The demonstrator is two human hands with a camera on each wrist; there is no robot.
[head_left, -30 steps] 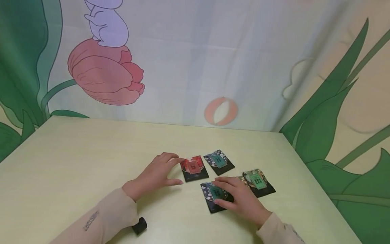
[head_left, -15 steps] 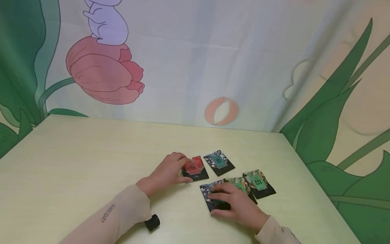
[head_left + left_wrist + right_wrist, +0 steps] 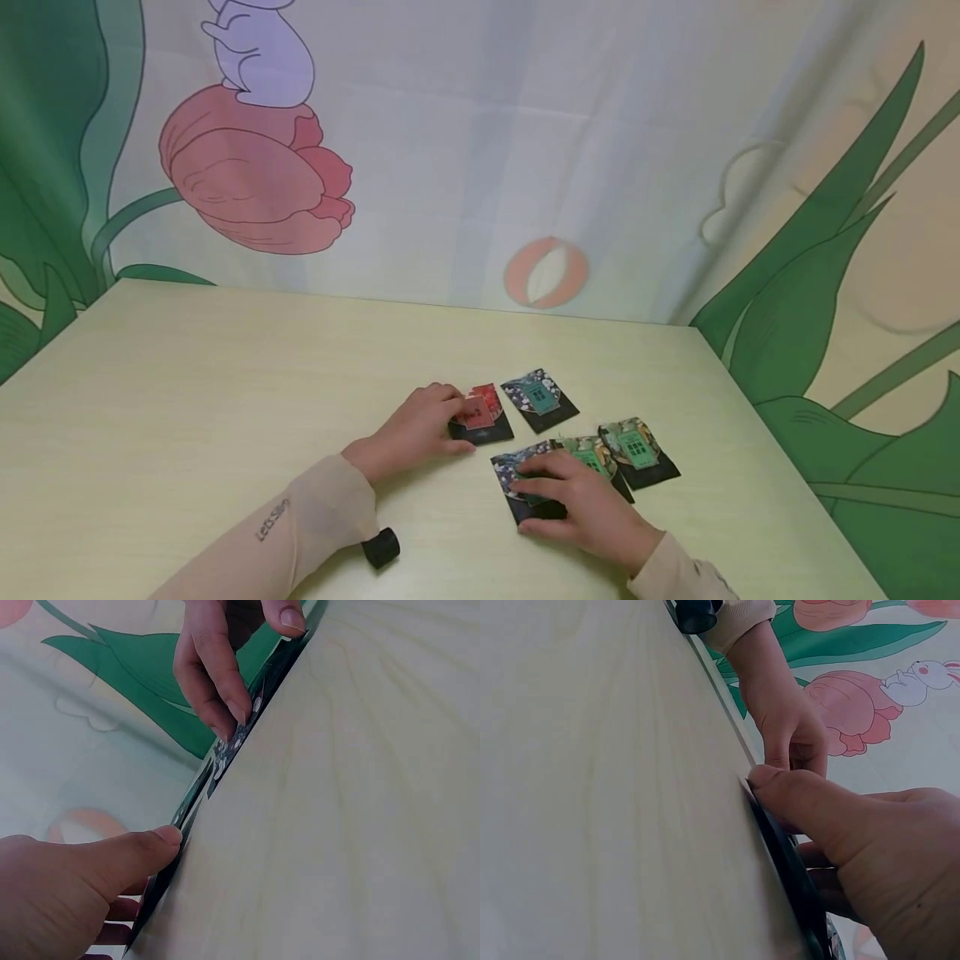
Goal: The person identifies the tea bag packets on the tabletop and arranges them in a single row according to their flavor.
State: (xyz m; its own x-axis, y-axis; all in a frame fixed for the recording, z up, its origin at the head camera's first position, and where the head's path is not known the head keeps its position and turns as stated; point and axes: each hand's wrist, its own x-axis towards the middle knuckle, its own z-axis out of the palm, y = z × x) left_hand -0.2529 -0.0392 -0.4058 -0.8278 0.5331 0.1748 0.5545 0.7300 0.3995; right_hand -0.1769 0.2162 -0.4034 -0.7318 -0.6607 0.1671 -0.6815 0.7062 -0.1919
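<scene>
My left hand (image 3: pixel 412 432) rests at the left side of a small flat red packet (image 3: pixel 486 423), fingertips over it and thumb near its lower edge. In the left wrist view, the left thumb (image 3: pixel 161 844) touches a packet's edge. My right hand (image 3: pixel 585 504) lies with spread, slightly bent fingers on a blue floral packet (image 3: pixel 512 475), covering much of it. The right wrist view has that packet's dark edge (image 3: pixel 787 862) under the thumb. A green-labelled packet (image 3: pixel 588 452) lies against it, partly hidden by the right hand.
Another green-labelled packet (image 3: pixel 637 454) lies to the right, and a second blue floral one (image 3: pixel 540 400) behind. A black cylindrical device (image 3: pixel 382 547) sits at the left cuff. The pale table (image 3: pixel 247 375) meets a printed curtain (image 3: pixel 420 167) at its back edge.
My left hand has moved right, onto the red packet. The right hand has shifted slightly left and down, uncovering more of the middle green-labelled packet. The last half second shows little movement.
</scene>
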